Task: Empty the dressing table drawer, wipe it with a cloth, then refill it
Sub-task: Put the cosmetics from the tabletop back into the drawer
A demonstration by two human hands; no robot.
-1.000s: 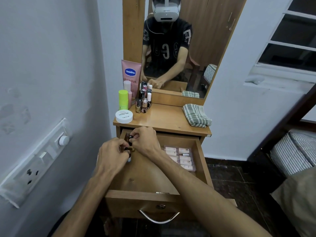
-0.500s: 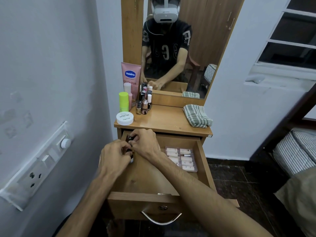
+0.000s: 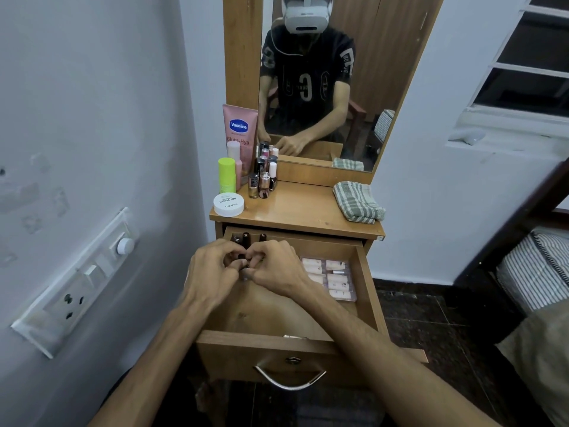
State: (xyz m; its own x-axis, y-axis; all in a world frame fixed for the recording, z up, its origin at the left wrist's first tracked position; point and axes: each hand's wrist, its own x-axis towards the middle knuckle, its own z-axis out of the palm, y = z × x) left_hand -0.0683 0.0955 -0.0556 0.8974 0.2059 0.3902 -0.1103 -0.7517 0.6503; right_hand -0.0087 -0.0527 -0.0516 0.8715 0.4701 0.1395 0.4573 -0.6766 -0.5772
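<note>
The wooden drawer (image 3: 271, 345) of the dressing table is pulled open. My left hand (image 3: 212, 272) and my right hand (image 3: 278, 268) meet over its back left part, fingers closed together around small dark bottles (image 3: 243, 261). Three dark bottle tops (image 3: 246, 237) stand at the drawer's back left corner behind my hands. A clear box of false nails (image 3: 331, 277) lies at the drawer's right side. A folded checked cloth (image 3: 357, 202) rests on the tabletop's right end.
On the tabletop (image 3: 295, 211) at the left stand a pink Vaseline tube (image 3: 240, 131), a green stick (image 3: 227, 175), several nail polish bottles (image 3: 263, 177) and a white round jar (image 3: 228, 204). A mirror (image 3: 323, 81) rises behind. A wall switchboard (image 3: 77, 282) is at the left, a bed (image 3: 538, 266) at the right.
Both hands stay together in the drawer's back left, fingers shifting around the small bottles. Bottle tops behind the hands now show. The camera has tilted slightly.
</note>
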